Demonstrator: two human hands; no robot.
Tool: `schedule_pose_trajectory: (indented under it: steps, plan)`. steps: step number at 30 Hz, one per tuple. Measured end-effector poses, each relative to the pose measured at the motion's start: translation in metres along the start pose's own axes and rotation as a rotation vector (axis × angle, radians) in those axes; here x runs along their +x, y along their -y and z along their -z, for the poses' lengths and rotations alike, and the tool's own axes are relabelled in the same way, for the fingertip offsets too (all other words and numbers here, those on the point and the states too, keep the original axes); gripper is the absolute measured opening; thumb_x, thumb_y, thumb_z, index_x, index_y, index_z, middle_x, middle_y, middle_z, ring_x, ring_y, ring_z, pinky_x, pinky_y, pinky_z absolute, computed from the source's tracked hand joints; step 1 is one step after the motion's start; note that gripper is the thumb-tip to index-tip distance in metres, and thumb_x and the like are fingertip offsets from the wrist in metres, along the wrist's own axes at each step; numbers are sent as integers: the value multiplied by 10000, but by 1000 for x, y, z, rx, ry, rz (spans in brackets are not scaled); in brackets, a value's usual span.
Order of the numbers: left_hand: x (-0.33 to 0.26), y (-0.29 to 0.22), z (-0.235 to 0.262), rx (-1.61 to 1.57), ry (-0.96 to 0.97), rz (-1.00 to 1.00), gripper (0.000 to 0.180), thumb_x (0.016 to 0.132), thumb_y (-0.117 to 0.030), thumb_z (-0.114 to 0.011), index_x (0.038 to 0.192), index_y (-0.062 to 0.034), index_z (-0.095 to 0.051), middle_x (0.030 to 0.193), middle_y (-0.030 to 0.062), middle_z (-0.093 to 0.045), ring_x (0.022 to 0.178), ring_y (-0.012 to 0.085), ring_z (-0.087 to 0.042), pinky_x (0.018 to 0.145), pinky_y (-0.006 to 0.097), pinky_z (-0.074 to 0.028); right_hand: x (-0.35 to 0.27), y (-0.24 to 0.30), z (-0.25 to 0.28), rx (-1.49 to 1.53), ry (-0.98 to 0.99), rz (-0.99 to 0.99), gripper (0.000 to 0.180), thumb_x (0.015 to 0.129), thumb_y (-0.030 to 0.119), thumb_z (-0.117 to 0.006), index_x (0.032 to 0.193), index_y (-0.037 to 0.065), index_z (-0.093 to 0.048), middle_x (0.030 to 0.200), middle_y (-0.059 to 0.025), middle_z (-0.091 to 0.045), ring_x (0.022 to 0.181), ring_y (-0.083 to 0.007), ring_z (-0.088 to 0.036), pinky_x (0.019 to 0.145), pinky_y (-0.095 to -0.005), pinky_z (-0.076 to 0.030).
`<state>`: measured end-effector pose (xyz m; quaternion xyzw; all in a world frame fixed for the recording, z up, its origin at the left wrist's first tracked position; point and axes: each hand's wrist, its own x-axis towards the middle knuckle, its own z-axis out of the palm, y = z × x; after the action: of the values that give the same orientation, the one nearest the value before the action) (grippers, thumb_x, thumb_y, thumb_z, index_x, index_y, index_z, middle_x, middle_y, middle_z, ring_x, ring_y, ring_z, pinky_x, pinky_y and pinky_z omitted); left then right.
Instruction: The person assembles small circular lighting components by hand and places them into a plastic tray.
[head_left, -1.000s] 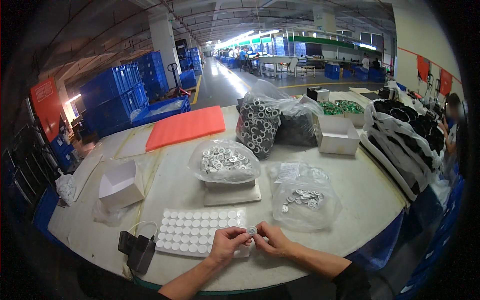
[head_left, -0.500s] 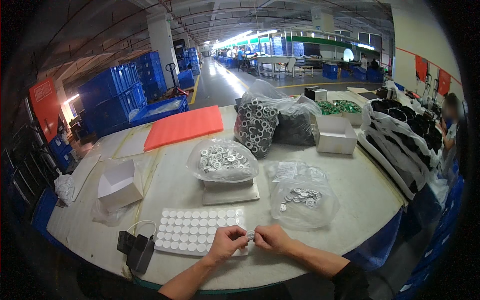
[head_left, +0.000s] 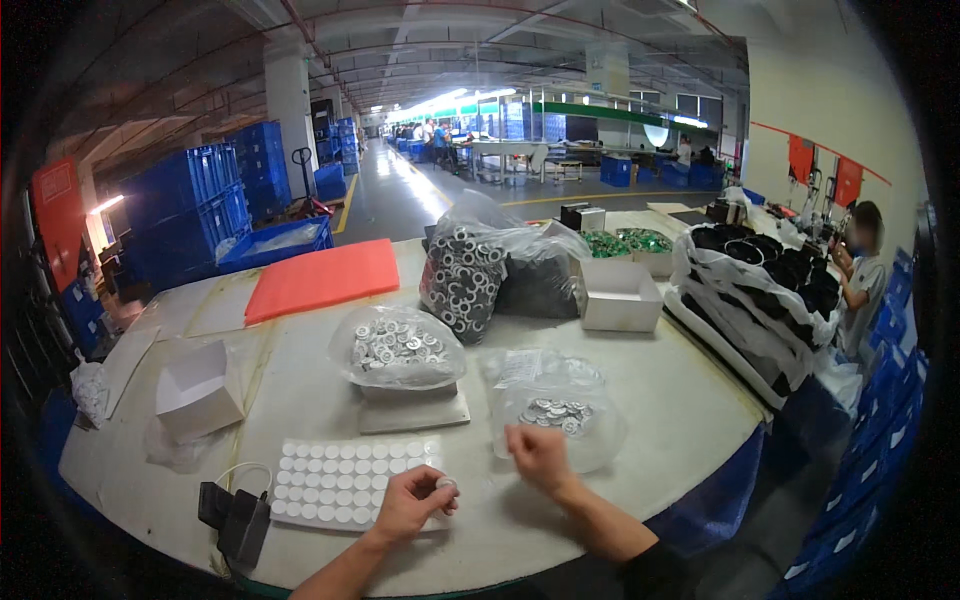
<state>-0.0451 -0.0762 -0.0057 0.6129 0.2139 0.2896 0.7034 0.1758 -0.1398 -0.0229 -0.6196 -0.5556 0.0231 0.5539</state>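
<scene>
Left hand (head_left: 406, 503) pinches small round disc (head_left: 447, 484), lower centre of frame.
Right hand (head_left: 541, 459): fingers curled near clear plastic bag (head_left: 602, 436), any hold cannot be told; rim-only grip on disc appears advisable.

The sheet of discs (head_left: 345, 483) lies lower left of centre on the tabletop (head_left: 290, 400), the adapter (head_left: 240, 525) just left of it, the left hand (head_left: 410, 505) overlapping its right end in view. Mid-frame, a parts bag (head_left: 395, 375) sits on the flat block (head_left: 415, 410), between the left-hand box (head_left: 205, 412) and the second bag (head_left: 590, 447). Behind them come the foam slab (head_left: 325, 280), upper left, the bag of rings (head_left: 465, 280), upper centre, and farther right another box (head_left: 618, 313), then the large sack (head_left: 715, 320).
</scene>
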Motion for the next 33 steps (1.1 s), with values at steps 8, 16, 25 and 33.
schedule_pose_trajectory:
  steps: [8, 16, 25, 33]
  plan:
    - [3, 1, 7, 108, -164, -46, 99, 823, -82, -654, 855, 1, -610, 671, -2, -581, 576, 50, -518, 509, 200, -413, 11, -20, 19, -475, 252, -29, 158, 748, 199, -634, 813, 60, -674, 845, -164, -628, 670, -330, -615, 643, -419, -495]
    - [39, -39, 48, 570, -317, -291, 169, 808, -103, -682, 925, 9, -632, 714, 3, -612, 655, 74, -554, 604, 225, -463, 7, -13, 31, -296, 2, -59, 123, 724, 159, -645, 818, 83, -668, 718, -105, -616, 631, -311, -607, 621, -407, -494]
    - [206, -69, 104, 879, -409, -242, 309, 708, -174, -731, 934, 13, -634, 813, 111, -667, 717, 165, -636, 656, 293, -495, 1, -3, 14, -328, -170, 592, 183, 650, 77, -686, 828, 84, -648, 702, -32, -605, 579, -187, -583, 524, -283, -459]
    - [210, -80, 114, 1211, -496, -323, 260, 767, -214, -678, 915, -1, -666, 807, 129, -674, 728, 211, -643, 677, 306, -498, -3, 0, 11, -245, 2, 534, 198, 663, 46, -687, 853, 62, -633, 738, -64, -617, 618, -205, -595, 535, -295, -476]
